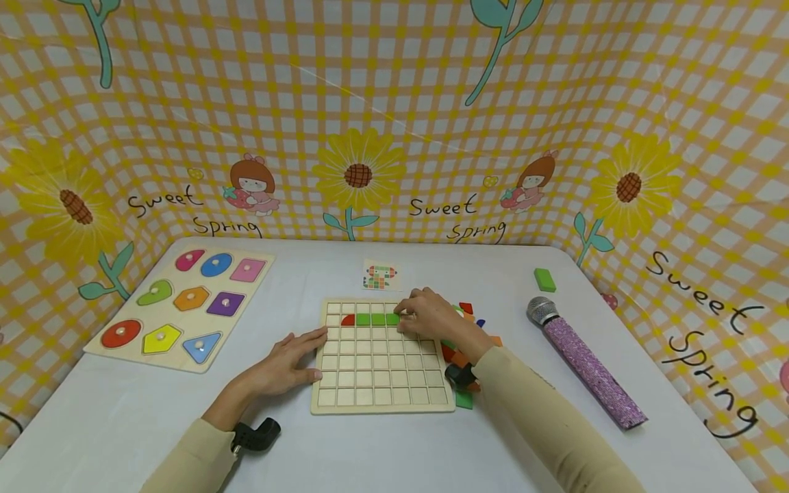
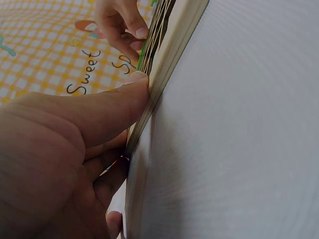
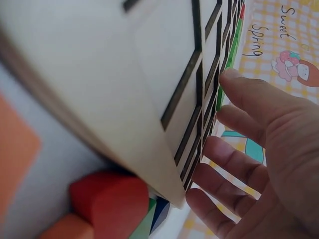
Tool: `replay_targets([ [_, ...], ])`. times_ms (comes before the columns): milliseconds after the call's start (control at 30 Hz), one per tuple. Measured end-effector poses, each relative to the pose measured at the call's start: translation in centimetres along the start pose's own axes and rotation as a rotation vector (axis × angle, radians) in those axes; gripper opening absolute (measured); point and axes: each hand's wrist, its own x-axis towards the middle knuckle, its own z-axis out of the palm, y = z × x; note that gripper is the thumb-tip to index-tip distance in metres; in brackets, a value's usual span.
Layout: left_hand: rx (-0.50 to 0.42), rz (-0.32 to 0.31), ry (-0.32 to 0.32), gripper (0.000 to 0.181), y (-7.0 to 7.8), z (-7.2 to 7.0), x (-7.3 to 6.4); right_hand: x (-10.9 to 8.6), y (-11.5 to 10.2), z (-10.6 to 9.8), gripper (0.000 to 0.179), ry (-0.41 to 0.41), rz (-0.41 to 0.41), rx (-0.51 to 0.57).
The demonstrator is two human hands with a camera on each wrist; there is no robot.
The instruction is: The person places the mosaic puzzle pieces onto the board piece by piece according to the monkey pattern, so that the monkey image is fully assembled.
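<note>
A wooden grid board [image 1: 354, 383] lies on the table. In its second row from the back sit a red rounded piece [image 1: 348, 320] and several green square blocks [image 1: 379, 319] side by side. My right hand [image 1: 434, 318] reaches over the board's right side. Its thumb and index finger pinch the rightmost green block [image 3: 220, 97] in that row, while the other fingers spread loosely by the board's far edge. My left hand [image 1: 286, 363] rests against the board's left edge, thumb [image 2: 124, 97] on the rim and fingers extended along the side.
Loose coloured blocks [image 1: 465, 400] lie right of the board, partly behind the right forearm. A small pattern card [image 1: 381, 275] lies behind the board. A knobbed shape puzzle [image 1: 179, 322] is at left. At right are a glittery purple microphone [image 1: 588, 366] and a green block [image 1: 544, 279].
</note>
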Motion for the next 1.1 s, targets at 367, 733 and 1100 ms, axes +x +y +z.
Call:
replay_targets([
  [367,0.0,0.005,0.0,0.067,-0.1,0.1,0.0,-0.8,1.0,-0.9,0.035,0.033,0.027,0.028],
  [733,0.011,-0.001,0.008,0.068,-0.1,-0.1,0.1,-3.0,6.2,-2.7,0.034,0.078,0.192,0.062],
  [1100,0.02,0.001,0.006,0.067,-0.2,0.0,0.1,-6.3,9.7,-3.0,0.032,0.084,0.263,0.05],
])
